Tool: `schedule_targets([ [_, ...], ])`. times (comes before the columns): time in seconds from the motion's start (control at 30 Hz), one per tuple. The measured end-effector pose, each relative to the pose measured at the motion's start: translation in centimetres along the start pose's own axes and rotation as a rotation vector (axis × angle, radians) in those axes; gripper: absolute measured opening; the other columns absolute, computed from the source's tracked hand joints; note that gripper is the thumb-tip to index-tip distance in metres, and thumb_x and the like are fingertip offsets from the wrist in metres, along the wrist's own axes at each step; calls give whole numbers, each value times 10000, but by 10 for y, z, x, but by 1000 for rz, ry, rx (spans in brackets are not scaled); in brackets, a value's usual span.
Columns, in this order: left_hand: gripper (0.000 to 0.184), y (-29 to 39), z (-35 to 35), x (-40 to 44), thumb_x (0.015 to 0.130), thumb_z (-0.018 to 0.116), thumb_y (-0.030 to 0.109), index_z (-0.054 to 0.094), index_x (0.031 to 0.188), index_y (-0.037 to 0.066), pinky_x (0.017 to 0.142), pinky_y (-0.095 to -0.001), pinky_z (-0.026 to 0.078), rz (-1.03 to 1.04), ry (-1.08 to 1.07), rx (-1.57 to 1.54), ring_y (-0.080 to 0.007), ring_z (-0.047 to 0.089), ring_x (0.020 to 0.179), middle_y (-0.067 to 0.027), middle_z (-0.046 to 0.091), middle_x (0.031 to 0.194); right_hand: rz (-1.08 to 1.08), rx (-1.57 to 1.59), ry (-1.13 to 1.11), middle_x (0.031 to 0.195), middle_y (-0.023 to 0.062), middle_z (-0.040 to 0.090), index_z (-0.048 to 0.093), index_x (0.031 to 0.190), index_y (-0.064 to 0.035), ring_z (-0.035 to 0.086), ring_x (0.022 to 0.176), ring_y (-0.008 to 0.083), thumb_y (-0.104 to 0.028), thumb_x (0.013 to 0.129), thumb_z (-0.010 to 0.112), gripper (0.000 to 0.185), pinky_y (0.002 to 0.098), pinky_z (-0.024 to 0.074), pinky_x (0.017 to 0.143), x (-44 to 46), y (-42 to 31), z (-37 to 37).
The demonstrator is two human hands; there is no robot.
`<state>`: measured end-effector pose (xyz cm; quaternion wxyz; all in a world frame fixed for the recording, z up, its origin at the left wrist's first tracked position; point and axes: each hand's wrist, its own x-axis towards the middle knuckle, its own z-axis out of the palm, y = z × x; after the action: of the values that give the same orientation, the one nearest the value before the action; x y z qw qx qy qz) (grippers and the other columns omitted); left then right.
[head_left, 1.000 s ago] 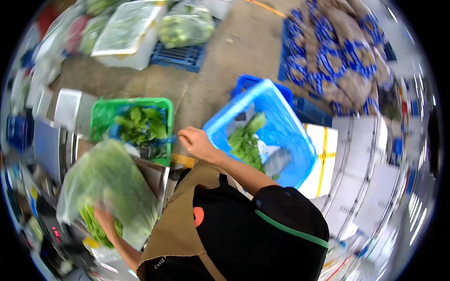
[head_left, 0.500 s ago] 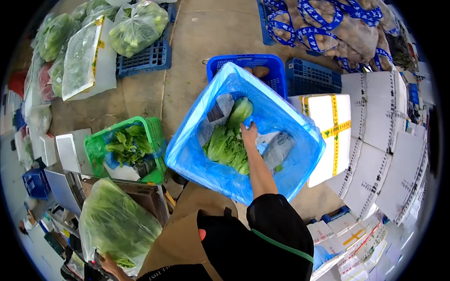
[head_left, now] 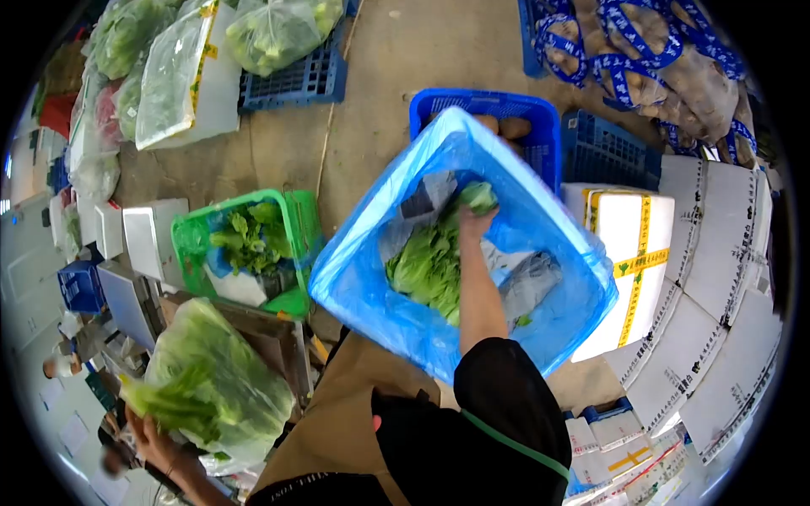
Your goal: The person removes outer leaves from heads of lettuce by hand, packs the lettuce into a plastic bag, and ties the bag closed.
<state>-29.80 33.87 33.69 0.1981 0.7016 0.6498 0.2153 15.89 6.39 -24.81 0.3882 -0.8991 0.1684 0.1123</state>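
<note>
My right hand [head_left: 477, 221] reaches down into a box with a blue plastic liner [head_left: 371, 236]. Its fingers are closed around one end of a green lettuce [head_left: 479, 197]. More leafy lettuce [head_left: 429, 268] lies in the box beside my forearm, along with grey crumpled wrapping [head_left: 530, 285]. At lower left, my left hand [head_left: 153, 440] grips the mouth of a clear plastic bag [head_left: 253, 396] filled with lettuce. Leaves [head_left: 173, 406] stick out at that end and partly hide my fingers.
A green basket [head_left: 305, 223] of leafy greens stands left of the box. Behind the box are a blue crate [head_left: 540, 110] and a dark blue crate [head_left: 609, 152]. A taped white foam box [head_left: 637, 270] and stacked white cartons [head_left: 717, 228] stand to the right. Netted sacks [head_left: 650, 76] lie at the back.
My right hand has closed on the lettuce at the far end of the box and tilted it. Leaves now protrude from the bag by my left hand. The view has shifted left.
</note>
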Motion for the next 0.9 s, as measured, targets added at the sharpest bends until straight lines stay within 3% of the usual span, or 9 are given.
schedule_targets([
  [0.1,571,37,78,-15,882,561,197,376,1350,-74,869,-300,457,-150,-126,-347,-203,579,1003,-138,571,1158,88,251,-3,1395,315,324,126,1450,35,388,1269,402,-308,724,769,1028,404,348,1032,-12,9,-36],
  [0.2,592,63,125,-24,827,574,106,379,1350,-89,939,-304,434,-236,-384,-551,-210,565,1094,-169,559,1227,105,19,-110,1315,300,431,127,1452,29,455,1180,440,-330,786,709,954,445,364,996,-29,-5,-81],
  [0.23,600,64,136,-27,820,584,104,378,1349,-90,939,-306,436,-282,-392,-559,-216,567,1089,-170,560,1219,-34,-357,-142,1184,285,520,253,1408,48,528,1027,436,-246,791,669,800,478,408,887,-48,-21,-93],
  [0.3,615,61,158,-31,811,597,104,374,1349,-91,938,-312,442,-373,-445,-585,-230,570,1083,-174,560,1209,-789,-629,-255,1115,268,539,445,1294,32,543,943,390,-122,720,642,626,475,421,778,-84,-14,-95],
  [0.33,622,60,169,-33,808,601,106,371,1351,-91,937,-316,445,-419,-485,-604,-237,571,1082,-176,559,1206,-1016,-566,-383,1195,261,505,565,1172,2,542,945,356,-60,655,620,524,453,407,728,-104,-13,-85],
  [0.37,637,68,185,-38,807,607,116,361,1359,-83,895,-306,468,-451,-487,-597,-228,580,1053,-158,565,1181,-1127,-769,-621,1310,227,452,597,1155,-60,506,1092,361,-61,695,605,460,514,407,850,-130,-31,-85],
  [0.43,601,77,212,-44,803,615,114,399,1333,-70,789,-266,492,-530,-585,-605,-174,604,943,-113,598,1090,-1570,-550,-712,1317,201,455,613,1059,-68,422,1227,384,-120,808,531,269,590,333,982,-158,-19,-76],
  [0.57,523,89,253,-55,814,592,87,439,1294,-53,657,-208,483,-538,-785,-655,-124,609,854,-97,615,1068,-1522,-696,-876,1409,152,371,597,1131,-126,289,1335,382,-151,811,558,323,645,224,1049,-176,2,-65],
  [0.9,519,106,293,-51,832,589,109,418,1309,-3,815,-340,500,-590,-879,-749,-188,610,971,-96,608,1110,-1368,-731,-695,1335,145,408,548,1229,-197,340,1254,413,-143,815,542,418,734,219,982,-187,14,-53],
])
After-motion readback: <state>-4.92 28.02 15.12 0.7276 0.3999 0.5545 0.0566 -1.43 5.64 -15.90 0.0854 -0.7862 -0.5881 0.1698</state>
